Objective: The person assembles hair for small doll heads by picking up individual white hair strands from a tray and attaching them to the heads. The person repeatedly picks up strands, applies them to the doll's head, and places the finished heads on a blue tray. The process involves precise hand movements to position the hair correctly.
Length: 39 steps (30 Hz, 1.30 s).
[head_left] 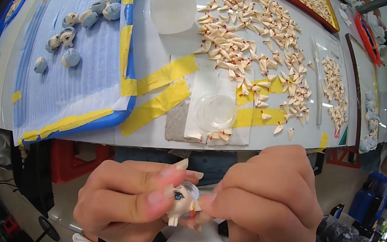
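Doll head (181, 202) is showing cream with a blue eye, pointed pieces (231, 47) are showing cream with red tips, tray (89, 128) is showing blue, its lining (93, 57) is showing pale blue with fine stripes, tape (167, 75) is showing yellow, bottle (171, 11) is showing cloudy white.

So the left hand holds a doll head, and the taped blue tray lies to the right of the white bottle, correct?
Not quite: the head view shows the taped blue tray left of the white bottle. The left hand does hold a doll head.
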### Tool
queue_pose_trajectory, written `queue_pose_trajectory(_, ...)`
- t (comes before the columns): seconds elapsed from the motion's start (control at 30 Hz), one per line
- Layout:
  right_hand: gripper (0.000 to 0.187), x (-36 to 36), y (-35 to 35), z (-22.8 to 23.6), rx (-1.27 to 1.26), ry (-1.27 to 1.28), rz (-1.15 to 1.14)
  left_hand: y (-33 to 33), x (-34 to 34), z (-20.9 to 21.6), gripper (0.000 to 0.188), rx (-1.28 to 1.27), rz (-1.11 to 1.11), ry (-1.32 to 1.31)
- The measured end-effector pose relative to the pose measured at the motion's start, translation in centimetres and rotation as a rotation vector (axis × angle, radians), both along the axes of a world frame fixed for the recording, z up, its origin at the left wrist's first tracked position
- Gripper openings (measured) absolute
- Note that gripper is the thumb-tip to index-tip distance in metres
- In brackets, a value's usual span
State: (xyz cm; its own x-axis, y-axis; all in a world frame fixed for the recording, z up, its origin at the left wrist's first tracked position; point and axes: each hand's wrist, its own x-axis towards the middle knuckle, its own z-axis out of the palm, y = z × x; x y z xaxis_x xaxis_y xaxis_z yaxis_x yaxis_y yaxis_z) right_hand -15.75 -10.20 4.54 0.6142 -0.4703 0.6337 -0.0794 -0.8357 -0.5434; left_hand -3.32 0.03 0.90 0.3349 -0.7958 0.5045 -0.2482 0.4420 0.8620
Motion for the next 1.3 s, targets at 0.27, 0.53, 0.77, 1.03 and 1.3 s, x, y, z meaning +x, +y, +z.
queue_pose_trajectory(0.27,0.019,-0.1,-0.3,-1.0,0.079,-0.099,0.074,-0.4,-0.2,-0.5,0.042,-0.11,0.074,0.085)
queue_pose_trajectory(0.53,0.024,-0.7,-0.4,-0.9,0.296,-0.086,0.156,-0.7,-0.1,-0.7,0.036,-0.248,0.053,0.053)
queue_pose_trajectory(0.77,0.024,-0.8,-0.3,-0.6,0.274,-0.06,0.143,-0.5,0.0,-0.5,0.031,-0.257,0.004,0.03)
queue_pose_trajectory(1.03,0.027,-0.4,0.1,-0.4,0.241,-0.07,0.13,0.1,0.1,-0.4,0.027,-0.222,0.075,-0.01)
queue_pose_trajectory(1.3,0.029,-0.8,-0.7,-0.2,0.68,-0.075,0.297,0.4,1.1,-0.8,0.04,-0.101,0.273,-0.322)
